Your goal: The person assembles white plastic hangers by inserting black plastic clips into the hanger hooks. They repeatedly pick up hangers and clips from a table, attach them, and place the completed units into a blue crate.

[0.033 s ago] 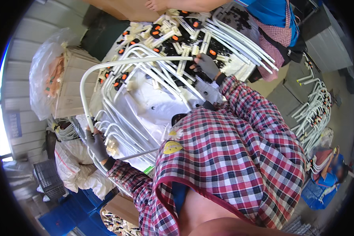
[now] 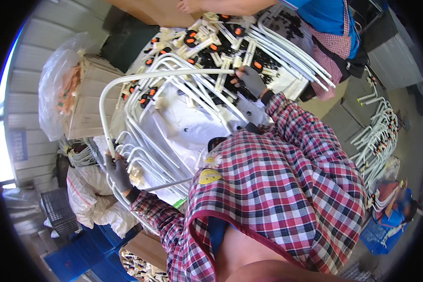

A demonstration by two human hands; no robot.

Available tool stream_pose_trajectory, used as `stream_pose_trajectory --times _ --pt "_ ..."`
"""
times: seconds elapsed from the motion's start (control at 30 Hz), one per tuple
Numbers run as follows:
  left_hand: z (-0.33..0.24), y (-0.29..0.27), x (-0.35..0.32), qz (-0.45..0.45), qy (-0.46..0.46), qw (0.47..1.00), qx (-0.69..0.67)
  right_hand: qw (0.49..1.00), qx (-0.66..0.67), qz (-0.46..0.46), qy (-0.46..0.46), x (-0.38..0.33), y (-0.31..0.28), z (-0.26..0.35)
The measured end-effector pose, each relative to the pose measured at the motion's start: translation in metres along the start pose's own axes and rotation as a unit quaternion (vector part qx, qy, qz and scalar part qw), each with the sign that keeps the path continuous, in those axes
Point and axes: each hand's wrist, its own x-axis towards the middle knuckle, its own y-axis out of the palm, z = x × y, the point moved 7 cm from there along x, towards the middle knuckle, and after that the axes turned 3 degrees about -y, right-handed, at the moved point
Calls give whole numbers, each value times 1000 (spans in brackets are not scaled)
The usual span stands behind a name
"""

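A bent white metal tube (image 2: 169, 73) is held over the table, above a pile of similar bent white tubes (image 2: 141, 136). Its lower left end is in the fingers of my left hand (image 2: 119, 175), which wears a grey glove with bare fingertips. At the other end, my right hand (image 2: 253, 82), gloved the same way, closes its fingertips on the tube's tip. Whether a small part sits between those fingertips is too small to tell. Beyond lie cream plastic brackets (image 2: 203, 45) with black and orange knobs, among scattered small black pieces (image 2: 243, 94).
A co-worker's arm (image 2: 235, 5) reaches in at the far side, beside a cardboard box (image 2: 150, 10). More white tubes (image 2: 291, 54) lie far right. At left stand a carton (image 2: 91, 96) with a plastic bag and a white woven sack (image 2: 91, 192); another box (image 2: 148, 249) holds brackets.
The whole view has shifted slightly. Both hands keep their places on the tube, with no other clear change.
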Motion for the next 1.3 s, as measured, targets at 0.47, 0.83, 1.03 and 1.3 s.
stream_pose_trajectory --times 0.47,0.83,1.03,1.3 --pt "11 -11 -11 -15 -11 999 -35 951 -72 294 55 -10 18 44" --pt "-2 20 20 63 86 993 44 750 -537 297 -248 -25 90 143" --pt "-135 140 6 104 257 920 276 763 -555 60 -326 8 150 208" --pt "-188 236 0 250 301 905 167 467 -625 258 -569 -30 285 202"
